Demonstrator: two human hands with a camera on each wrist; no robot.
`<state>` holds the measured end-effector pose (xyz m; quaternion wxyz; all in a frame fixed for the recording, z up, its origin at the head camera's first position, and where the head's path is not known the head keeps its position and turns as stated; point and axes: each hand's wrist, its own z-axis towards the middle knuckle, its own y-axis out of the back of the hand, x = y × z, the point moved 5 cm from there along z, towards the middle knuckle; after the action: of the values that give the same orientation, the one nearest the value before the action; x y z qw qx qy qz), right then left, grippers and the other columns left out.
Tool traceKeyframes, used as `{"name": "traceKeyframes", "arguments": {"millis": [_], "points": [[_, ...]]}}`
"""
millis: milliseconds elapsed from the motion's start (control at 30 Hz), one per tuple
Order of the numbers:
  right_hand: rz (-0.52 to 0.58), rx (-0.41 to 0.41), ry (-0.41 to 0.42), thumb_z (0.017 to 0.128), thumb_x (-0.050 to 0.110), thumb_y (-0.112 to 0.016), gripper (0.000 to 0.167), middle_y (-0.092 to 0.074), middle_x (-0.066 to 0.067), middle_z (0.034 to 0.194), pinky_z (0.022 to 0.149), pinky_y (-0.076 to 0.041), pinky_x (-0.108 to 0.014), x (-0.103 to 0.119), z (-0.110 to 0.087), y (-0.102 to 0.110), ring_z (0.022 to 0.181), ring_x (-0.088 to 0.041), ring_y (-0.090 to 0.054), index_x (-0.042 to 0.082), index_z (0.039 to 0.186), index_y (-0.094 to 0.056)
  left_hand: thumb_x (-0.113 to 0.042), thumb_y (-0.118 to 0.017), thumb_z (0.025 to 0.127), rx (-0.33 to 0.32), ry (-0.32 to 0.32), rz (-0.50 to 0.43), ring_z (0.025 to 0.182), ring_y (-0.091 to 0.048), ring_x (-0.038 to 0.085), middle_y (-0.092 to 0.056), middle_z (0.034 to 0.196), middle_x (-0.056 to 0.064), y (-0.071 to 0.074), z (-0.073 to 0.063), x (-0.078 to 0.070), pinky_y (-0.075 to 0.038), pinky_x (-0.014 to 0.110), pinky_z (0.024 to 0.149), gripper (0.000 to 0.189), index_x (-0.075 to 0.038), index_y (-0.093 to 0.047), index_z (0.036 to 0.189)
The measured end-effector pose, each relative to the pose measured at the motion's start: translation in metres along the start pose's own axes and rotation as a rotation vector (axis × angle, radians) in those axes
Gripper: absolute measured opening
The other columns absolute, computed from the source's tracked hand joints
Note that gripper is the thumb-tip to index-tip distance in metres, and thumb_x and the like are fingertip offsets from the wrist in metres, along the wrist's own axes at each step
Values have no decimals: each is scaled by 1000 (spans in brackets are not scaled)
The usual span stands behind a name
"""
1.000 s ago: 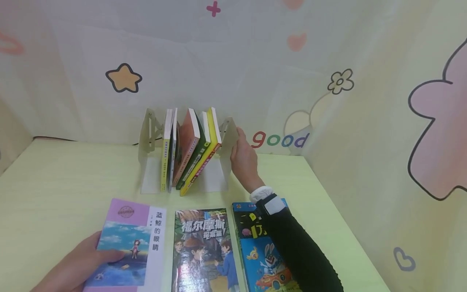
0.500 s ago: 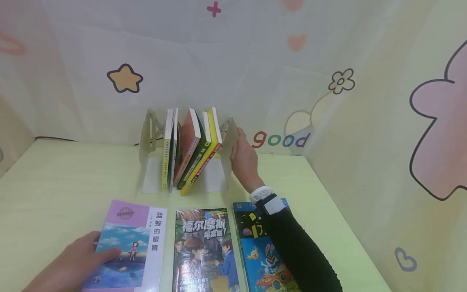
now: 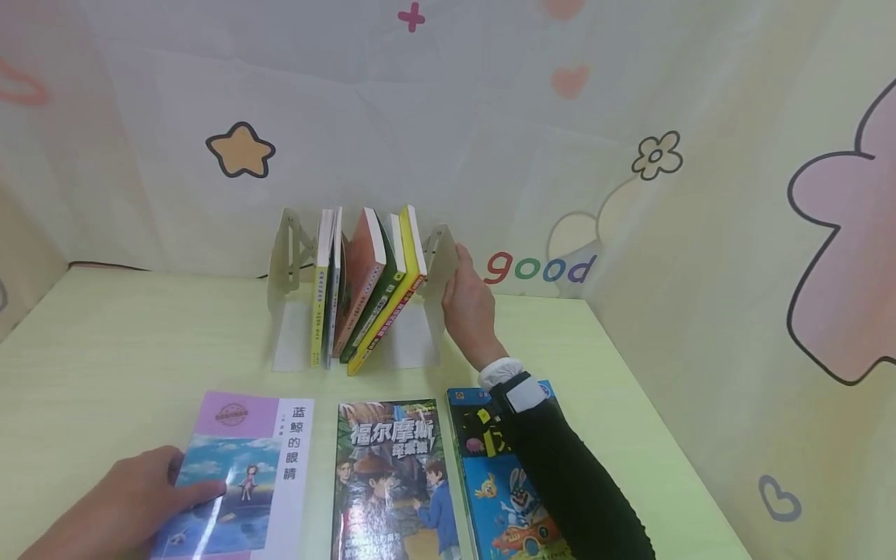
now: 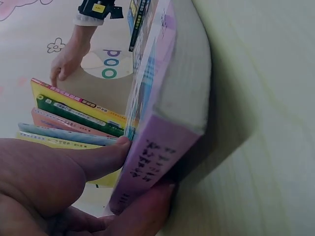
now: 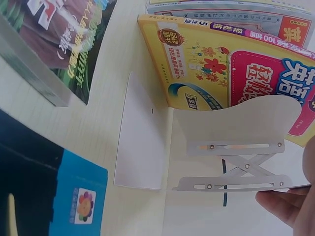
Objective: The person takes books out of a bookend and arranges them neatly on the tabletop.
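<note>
My left hand (image 3: 133, 498) grips a purple-and-white paperback (image 3: 231, 451) by its left side, thumb on the picture cover. In the left wrist view the fingers lie under the book's purple spine (image 4: 147, 162), close over the table. My right hand (image 3: 470, 311) holds the right end plate of an expandable bookend (image 3: 437, 272); in the right wrist view its fingers (image 5: 280, 204) are at the plate's edge, beside a crossed-bar hinge (image 5: 246, 167). Inside the bookend several books stand, some leaning right, the outermost a yellow book (image 3: 392, 311). A gap separates that book from the right plate.
A detective comic book (image 3: 395, 482) lies on the table (image 3: 154, 334) at front centre. Right of it lies a blue-and-black book (image 3: 490, 467), partly under my right sleeve (image 3: 567, 467). A printed curtain (image 3: 336, 117) hangs behind the table.
My left hand and the purple paperback have shifted slightly left and down, and glare now shows on the cover. My right hand and the bookend have stayed put.
</note>
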<state>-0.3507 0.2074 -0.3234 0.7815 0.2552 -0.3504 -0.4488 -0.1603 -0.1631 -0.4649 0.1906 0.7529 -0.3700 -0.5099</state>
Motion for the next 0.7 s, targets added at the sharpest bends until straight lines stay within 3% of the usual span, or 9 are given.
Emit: {"name": "traceKeyframes", "arguments": {"millis": [333, 500, 700], "points": [[-5, 0, 6, 107, 8, -51, 46, -57, -9, 74, 48, -45, -27, -1, 0, -1, 50, -19, -49, -1, 151, -42, -67, -73, 84, -18, -2, 105, 72, -57, 18, -58, 80, 5, 2, 4, 2, -46, 34, 62, 89, 16, -54, 108], [-8, 5, -1, 107, 8, -51, 46, -56, -9, 73, 48, -44, -27, -2, 0, -1, 49, -19, -48, 0, 152, -41, -70, -74, 81, -50, -7, 177, 77, -56, 24, -59, 82, 6, 5, 4, 2, -48, 42, 68, 92, 16, -54, 107], [-6, 8, -4, 108, 9, -51, 46, -56, -8, 72, 48, -44, -27, -2, 0, -1, 49, -18, -48, 0, 152, -41, -67, -76, 81, -60, -10, 179, 75, -56, 22, -57, 79, 5, 7, 2, -1, -46, 39, 67, 86, 13, -54, 102]]}}
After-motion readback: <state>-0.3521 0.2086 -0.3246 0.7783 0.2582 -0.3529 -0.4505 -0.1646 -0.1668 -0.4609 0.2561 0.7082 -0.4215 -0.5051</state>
